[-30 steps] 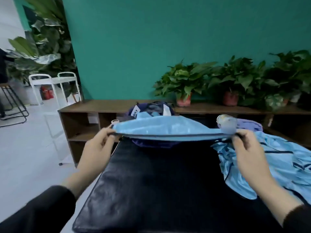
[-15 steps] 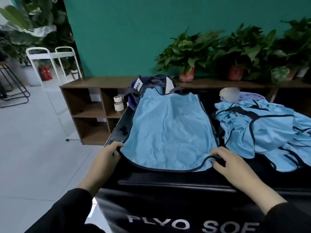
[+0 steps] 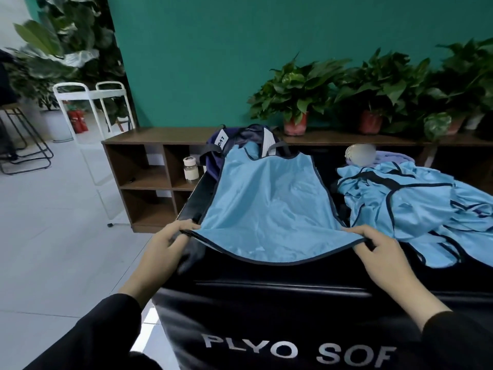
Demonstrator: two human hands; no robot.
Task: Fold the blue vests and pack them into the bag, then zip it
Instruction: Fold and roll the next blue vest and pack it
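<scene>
A: Identify the supporting surface.

B: A black padded worktop (image 3: 266, 295), front face lettered "PLYO SOF".

A: List the items lying directly on it.

B: One blue vest (image 3: 269, 206) is spread flat, hem nearest, between the left hand (image 3: 170, 237) and the right hand (image 3: 378, 244). A heap of blue vests (image 3: 416, 206) lies just beyond and outboard of the right hand. A dark bag (image 3: 240, 142) sits at the far edge, beyond the flat vest's collar.

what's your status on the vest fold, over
Left hand and right hand each pinch a bottom corner of the blue vest. Vest spread flat, unfolded. Bag behind, vest pile right; nothing blocking.
</scene>
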